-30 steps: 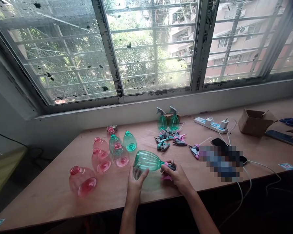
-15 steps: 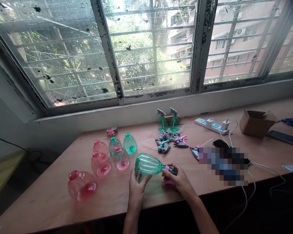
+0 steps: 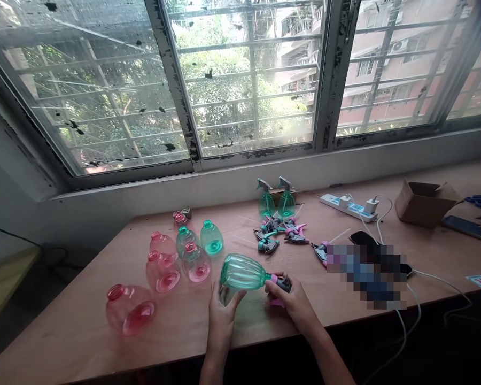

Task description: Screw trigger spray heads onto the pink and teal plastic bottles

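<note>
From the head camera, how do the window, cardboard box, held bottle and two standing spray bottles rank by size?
1. Window
2. Cardboard box
3. Held bottle
4. Left spray bottle and right spray bottle: too alike to rank

Green bottle (lengthwise streaks), pink collar, apparently grey spray head, pink bottles

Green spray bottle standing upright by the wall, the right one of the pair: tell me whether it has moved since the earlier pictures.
No; the green spray bottle keeps its place left of the white power strip.
</note>
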The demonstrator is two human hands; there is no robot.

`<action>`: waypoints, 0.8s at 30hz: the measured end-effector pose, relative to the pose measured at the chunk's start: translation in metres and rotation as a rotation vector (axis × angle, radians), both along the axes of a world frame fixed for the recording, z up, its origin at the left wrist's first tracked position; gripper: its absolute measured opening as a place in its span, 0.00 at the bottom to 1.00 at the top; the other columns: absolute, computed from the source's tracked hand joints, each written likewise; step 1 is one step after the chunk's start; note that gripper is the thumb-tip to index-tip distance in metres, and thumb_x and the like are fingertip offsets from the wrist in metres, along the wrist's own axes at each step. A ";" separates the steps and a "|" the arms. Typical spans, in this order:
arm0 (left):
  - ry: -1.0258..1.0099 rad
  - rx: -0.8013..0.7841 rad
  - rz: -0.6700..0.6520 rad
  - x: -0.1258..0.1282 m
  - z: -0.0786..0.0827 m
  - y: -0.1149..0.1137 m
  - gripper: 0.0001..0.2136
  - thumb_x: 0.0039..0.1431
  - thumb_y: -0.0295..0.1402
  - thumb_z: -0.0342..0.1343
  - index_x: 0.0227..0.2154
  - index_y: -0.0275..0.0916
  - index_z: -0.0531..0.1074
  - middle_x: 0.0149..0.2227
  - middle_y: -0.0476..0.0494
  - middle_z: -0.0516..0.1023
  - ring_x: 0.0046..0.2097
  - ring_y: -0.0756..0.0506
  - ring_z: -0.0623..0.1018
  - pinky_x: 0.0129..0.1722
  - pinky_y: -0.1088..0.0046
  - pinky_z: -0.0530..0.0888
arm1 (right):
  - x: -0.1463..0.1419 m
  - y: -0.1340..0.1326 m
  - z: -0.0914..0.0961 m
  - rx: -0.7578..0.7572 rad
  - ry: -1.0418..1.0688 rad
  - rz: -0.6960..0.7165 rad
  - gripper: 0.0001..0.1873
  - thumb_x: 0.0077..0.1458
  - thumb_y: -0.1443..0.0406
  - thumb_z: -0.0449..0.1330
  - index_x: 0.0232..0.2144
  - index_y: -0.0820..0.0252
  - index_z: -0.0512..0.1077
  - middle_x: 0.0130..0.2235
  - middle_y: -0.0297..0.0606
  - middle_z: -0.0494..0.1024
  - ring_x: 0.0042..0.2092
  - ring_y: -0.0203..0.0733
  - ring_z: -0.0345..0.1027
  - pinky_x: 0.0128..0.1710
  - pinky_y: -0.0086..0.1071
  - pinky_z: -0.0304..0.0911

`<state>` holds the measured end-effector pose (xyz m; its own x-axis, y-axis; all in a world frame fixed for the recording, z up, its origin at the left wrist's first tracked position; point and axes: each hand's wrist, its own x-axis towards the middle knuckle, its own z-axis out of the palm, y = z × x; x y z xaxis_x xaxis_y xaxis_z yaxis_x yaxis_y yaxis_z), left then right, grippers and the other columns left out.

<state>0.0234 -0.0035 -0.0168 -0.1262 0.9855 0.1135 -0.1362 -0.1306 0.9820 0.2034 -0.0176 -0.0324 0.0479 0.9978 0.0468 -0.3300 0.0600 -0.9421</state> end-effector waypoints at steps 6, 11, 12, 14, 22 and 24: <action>0.013 -0.008 0.050 -0.002 -0.001 -0.001 0.30 0.47 0.46 0.68 0.51 0.38 0.70 0.50 0.36 0.80 0.56 0.35 0.76 0.56 0.58 0.71 | 0.000 -0.008 0.005 0.033 -0.050 0.043 0.19 0.50 0.55 0.71 0.38 0.58 0.71 0.30 0.30 0.76 0.28 0.40 0.74 0.32 0.36 0.73; 0.032 -0.003 0.083 -0.001 -0.002 -0.004 0.28 0.52 0.44 0.66 0.54 0.40 0.68 0.51 0.38 0.79 0.55 0.37 0.76 0.58 0.59 0.69 | 0.001 -0.006 0.002 0.026 -0.064 0.056 0.19 0.51 0.55 0.70 0.38 0.59 0.72 0.29 0.31 0.77 0.28 0.42 0.75 0.32 0.36 0.73; 0.029 0.005 0.075 -0.001 -0.003 -0.004 0.29 0.51 0.44 0.67 0.55 0.41 0.68 0.53 0.39 0.77 0.58 0.37 0.75 0.59 0.60 0.68 | 0.002 -0.005 0.001 0.009 -0.043 0.045 0.19 0.51 0.54 0.70 0.38 0.59 0.72 0.29 0.32 0.78 0.28 0.42 0.75 0.32 0.37 0.74; 0.023 0.018 0.064 0.000 -0.004 -0.005 0.33 0.48 0.42 0.69 0.57 0.42 0.67 0.57 0.39 0.75 0.62 0.37 0.70 0.62 0.61 0.66 | 0.002 -0.003 -0.001 -0.018 -0.010 0.025 0.20 0.51 0.53 0.70 0.39 0.59 0.71 0.30 0.33 0.78 0.29 0.42 0.75 0.33 0.39 0.75; 0.013 -0.020 0.090 0.002 0.000 -0.010 0.33 0.45 0.43 0.70 0.53 0.39 0.67 0.54 0.36 0.77 0.58 0.35 0.75 0.58 0.60 0.70 | 0.000 -0.005 -0.001 -0.032 -0.105 0.046 0.20 0.49 0.53 0.71 0.38 0.58 0.72 0.30 0.33 0.77 0.29 0.42 0.73 0.32 0.38 0.73; 0.013 -0.037 0.151 0.002 -0.002 -0.009 0.33 0.46 0.46 0.69 0.53 0.39 0.66 0.50 0.37 0.78 0.56 0.34 0.77 0.57 0.57 0.71 | -0.002 -0.006 -0.003 -0.020 -0.140 0.091 0.19 0.50 0.53 0.70 0.37 0.59 0.72 0.28 0.32 0.77 0.28 0.42 0.73 0.31 0.37 0.71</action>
